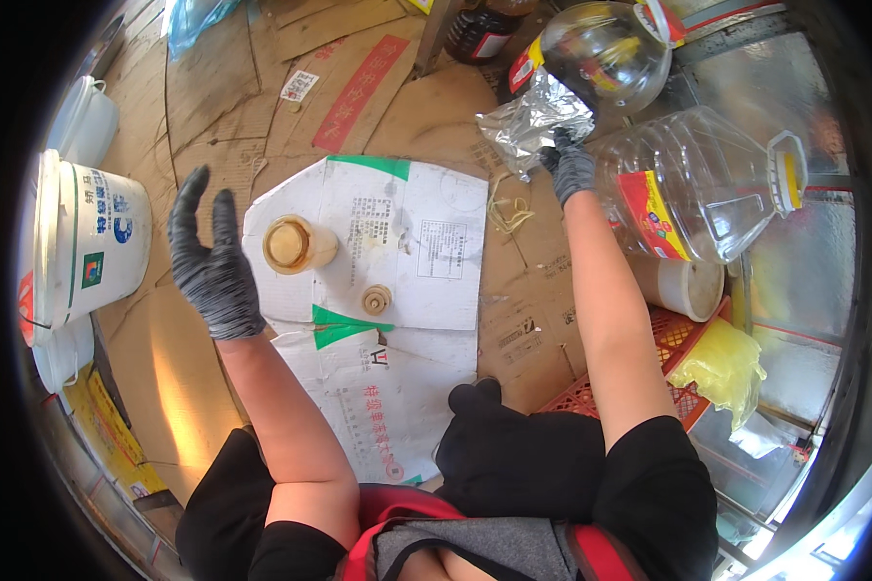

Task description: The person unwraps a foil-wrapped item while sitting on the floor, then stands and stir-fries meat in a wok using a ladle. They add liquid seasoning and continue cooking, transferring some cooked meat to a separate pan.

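Observation:
My right hand [570, 165], in a grey knit glove, grips a crumpled sheet of silver foil [534, 120] beside the large clear plastic jugs. Empty and with its fingers apart, my left hand [214, 265] is raised at the left edge of a flattened white carton [436, 196]. On that carton stands a stained, amber-coloured jar [298, 245], just right of my left hand. A small round brownish cap-like piece [376, 299] lies nearer to me on the carton.
One clear jug [697, 185] lies on its side at right; another jug [610, 54] is behind it. White buckets [109, 240] line the left side. A red plastic crate [675, 338] with a yellow bag [726, 367] sits at lower right. Cardboard [225, 94] covers the floor.

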Available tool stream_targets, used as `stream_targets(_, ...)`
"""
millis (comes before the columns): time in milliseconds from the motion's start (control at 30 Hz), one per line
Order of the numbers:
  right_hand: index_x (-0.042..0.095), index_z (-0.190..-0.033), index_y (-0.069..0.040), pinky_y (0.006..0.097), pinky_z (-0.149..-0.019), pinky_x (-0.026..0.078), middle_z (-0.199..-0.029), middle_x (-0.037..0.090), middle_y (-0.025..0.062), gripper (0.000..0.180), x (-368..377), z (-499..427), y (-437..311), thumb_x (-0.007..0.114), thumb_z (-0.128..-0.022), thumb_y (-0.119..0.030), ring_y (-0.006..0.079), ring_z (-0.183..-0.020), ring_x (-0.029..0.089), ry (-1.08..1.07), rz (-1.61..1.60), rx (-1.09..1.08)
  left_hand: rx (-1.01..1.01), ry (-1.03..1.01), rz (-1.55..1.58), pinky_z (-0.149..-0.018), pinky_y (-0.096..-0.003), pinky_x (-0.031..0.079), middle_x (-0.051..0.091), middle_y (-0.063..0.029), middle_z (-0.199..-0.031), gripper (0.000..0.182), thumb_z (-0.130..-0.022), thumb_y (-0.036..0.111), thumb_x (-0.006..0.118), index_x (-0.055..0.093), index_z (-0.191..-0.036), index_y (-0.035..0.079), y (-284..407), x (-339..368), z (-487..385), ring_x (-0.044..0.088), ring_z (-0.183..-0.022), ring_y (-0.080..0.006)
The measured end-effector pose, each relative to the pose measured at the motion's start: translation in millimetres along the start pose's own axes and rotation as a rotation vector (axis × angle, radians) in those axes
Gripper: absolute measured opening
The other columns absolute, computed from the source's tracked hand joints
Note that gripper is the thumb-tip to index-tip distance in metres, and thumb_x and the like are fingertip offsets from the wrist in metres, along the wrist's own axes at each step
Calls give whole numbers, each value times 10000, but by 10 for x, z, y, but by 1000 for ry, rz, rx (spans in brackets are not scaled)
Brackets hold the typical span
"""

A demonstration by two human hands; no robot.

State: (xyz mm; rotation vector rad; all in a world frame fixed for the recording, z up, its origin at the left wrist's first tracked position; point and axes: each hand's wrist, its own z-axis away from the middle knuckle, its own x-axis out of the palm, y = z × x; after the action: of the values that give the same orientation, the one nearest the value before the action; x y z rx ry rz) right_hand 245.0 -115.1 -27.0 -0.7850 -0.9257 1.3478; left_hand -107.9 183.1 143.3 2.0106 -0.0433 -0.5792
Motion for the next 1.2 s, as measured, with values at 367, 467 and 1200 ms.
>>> stream_targets(367,459,-1216,-58,282,-460,433,-986,570,89,627,-129,355,370,762,-667,-68,133,-554,529,93,291,-107,-58,202,328,-972,-302,398,584,-117,-1182,314,-878,-49,524,534,-1191,-21,127,37,321,531,-1110,-184)
stream_targets(467,521,-1150,-60,269,-488,423,-886,581,52,499,-67,318,342,745,-706,-102,120,-546,498,86,363,-219,86,27,265,-962,-289,396,575,-106,-1197,302,-876,-29,534,540,-1178,-31,287,267,458,529,-1105,-179)
stream_targets(1200,673,-962,-73,287,-722,489,-860,684,93,168,701,1601,390,615,-805,-87,170,-779,635,-611,788,-550,-495,-811,714,-915,-304,437,497,-114,-1180,809,-614,73,838,344,-1250,7,-324,1858,739,496,-1073,-185)
